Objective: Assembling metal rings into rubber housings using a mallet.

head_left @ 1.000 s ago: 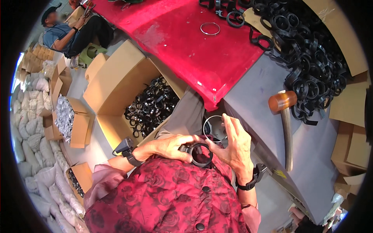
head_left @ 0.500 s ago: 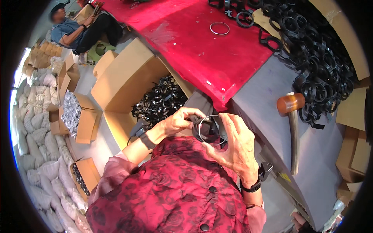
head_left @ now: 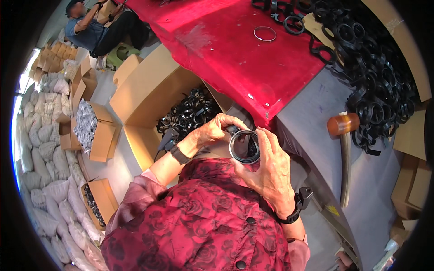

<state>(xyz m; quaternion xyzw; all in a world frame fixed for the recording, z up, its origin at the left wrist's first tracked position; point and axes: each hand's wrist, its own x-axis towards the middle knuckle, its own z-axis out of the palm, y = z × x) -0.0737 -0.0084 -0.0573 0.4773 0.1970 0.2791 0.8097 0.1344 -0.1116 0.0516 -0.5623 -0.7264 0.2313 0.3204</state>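
Note:
Between both hands, in front of my chest, is a black plastic ring (head_left: 246, 160) with a thin silver metal ring (head_left: 231, 143) against its face. My left hand (head_left: 216, 130) is closed on the far left side of the black ring, its fingertips partly behind it. On the other side, my right hand (head_left: 267, 171) grips the rim, thumb below and fingers above. How far the metal ring is seated I cannot tell. Another thin metal ring (head_left: 265, 40) lies on the red table cover (head_left: 235, 54), beyond my hands.
A large heap of black rings (head_left: 375, 86) covers the far right. A mallet (head_left: 342, 124) with an orange-brown head lies on the grey surface (head_left: 312, 104). Left stands an open carton (head_left: 144, 97) of black rings. Sacks (head_left: 40, 135) line the left; a person (head_left: 95, 34) sits far left.
The silver ring, earlier tilted and standing off the black ring, now lies against its face. My hands have drawn slightly closer together. The view has shifted a little.

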